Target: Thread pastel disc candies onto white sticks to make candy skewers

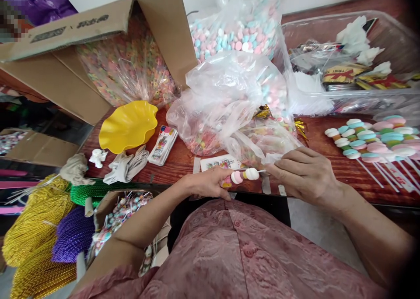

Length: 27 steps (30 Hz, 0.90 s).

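Observation:
My left hand (210, 183) is closed round a thin stick with round sweets (244, 175) threaded on it: white, pink and yellowish pieces. My right hand (303, 172) pinches the stick's bare tip at the right end, fingers pressed together. Both hands hover over the near edge of a dark red wooden table (331, 159). Just behind them lie clear plastic bags (229, 102) full of pastel sweets. A small printed label (219, 162) lies flat under my hands.
Several finished sweet skewers (370, 141) lie at the right. A yellow wavy dish (127, 126), a stack of labels (163, 145) and an open cardboard box (98, 58) are at the left. A clear tub (354, 62) stands at the back right. Coils of coloured cord (42, 229) lie lower left.

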Tool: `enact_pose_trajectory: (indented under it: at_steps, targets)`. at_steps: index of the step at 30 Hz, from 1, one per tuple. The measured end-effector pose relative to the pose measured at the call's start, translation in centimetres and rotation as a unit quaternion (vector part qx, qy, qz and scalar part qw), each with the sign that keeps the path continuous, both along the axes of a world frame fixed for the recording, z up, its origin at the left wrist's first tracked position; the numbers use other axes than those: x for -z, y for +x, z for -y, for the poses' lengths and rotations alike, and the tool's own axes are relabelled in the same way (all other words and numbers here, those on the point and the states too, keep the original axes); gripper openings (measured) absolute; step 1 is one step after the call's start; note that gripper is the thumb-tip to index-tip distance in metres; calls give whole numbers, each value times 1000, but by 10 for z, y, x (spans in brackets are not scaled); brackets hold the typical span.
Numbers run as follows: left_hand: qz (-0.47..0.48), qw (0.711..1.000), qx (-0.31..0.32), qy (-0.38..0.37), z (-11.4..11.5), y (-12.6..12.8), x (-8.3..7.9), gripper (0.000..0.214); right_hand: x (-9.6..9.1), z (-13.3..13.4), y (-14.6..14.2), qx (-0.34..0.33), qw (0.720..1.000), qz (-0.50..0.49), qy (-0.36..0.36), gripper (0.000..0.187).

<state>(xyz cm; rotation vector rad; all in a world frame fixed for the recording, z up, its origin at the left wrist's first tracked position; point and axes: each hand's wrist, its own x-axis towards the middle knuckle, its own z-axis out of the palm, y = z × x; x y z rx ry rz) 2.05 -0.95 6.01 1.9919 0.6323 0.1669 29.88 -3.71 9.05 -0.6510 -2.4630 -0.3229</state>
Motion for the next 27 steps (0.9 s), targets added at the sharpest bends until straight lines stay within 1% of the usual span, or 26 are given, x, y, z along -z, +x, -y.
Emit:
enact_pose_trajectory:
  at_steps: [3,4,5,6,7,9,12,14,17,20,24,27]
  targets:
    - [15,989,-55,-133,2,3,2,31,-1,2,-5,-14,1000,-14,10,23]
    - [16,984,-74,-163,2,4,4,32,0,4,-7,-15,1000,-17,10,24]
    - [17,980,-92,-175,3,5,6,34,0,6,-10,-16,1000,-18,8,24]
    - [19,979,-108,-171,3,5,8,35,1,9,-12,-15,1000,-16,4,23]
    - [22,980,-124,-151,3,6,10,34,1,11,-13,-11,1000,-10,-4,21]
    - [25,982,-164,-87,2,6,12,29,1,16,-16,5,1000,10,-20,18]
    - [15,975,-220,17,1,6,13,17,0,21,-17,36,998,38,-46,18]
    - [-1,971,-225,81,2,7,12,13,-3,25,-18,51,996,45,-62,19]
    - [-35,965,-211,150,2,7,11,16,-7,31,-20,66,994,45,-76,20]
    - [-54,959,-219,171,3,7,13,12,-10,38,-23,67,995,34,-69,20]
    - [-41,960,-229,154,6,8,13,8,-9,43,-27,67,996,22,-55,20]
    - [-36,970,-202,132,10,12,10,18,-5,39,-29,65,996,13,-66,22]
